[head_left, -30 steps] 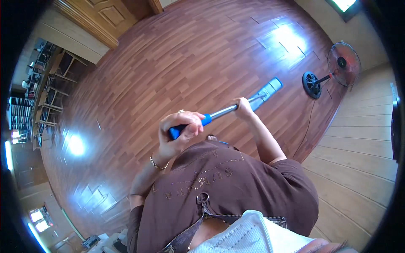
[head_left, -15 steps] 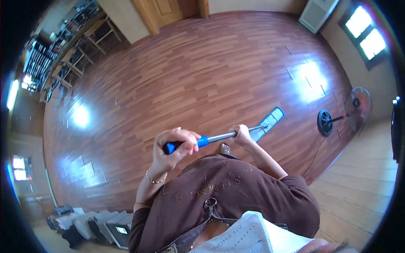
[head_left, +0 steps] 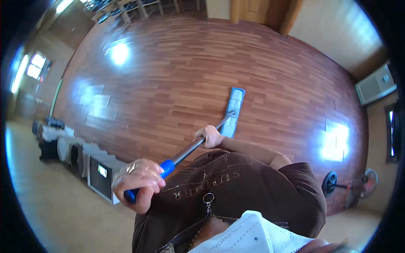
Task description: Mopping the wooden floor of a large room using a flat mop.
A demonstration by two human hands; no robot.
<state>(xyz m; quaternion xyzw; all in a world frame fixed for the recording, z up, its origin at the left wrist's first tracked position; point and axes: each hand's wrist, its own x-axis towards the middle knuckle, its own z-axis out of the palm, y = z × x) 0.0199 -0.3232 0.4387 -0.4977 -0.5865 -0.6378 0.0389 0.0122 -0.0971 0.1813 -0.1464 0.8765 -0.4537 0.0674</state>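
I hold a flat mop with a metal pole (head_left: 192, 147) and a blue grip. My left hand (head_left: 138, 183) is closed around the blue grip at the top end, near my chest. My right hand (head_left: 210, 136) grips the pole lower down. The pale blue rectangular mop head (head_left: 233, 110) lies flat on the reddish-brown wooden floor (head_left: 181, 71) just ahead of me. My brown top and a white face mask fill the bottom of the view.
Dark boxes and equipment (head_left: 90, 162) line the wall at the left. A standing fan (head_left: 352, 187) lies at the lower right. A white unit (head_left: 375, 86) stands against the right wall, wooden doors (head_left: 257, 10) at the far side.
The view has swung round: the fan went from upper right to lower right. The mop head now points ahead onto the floor, and my hands keep their grip on the pole.
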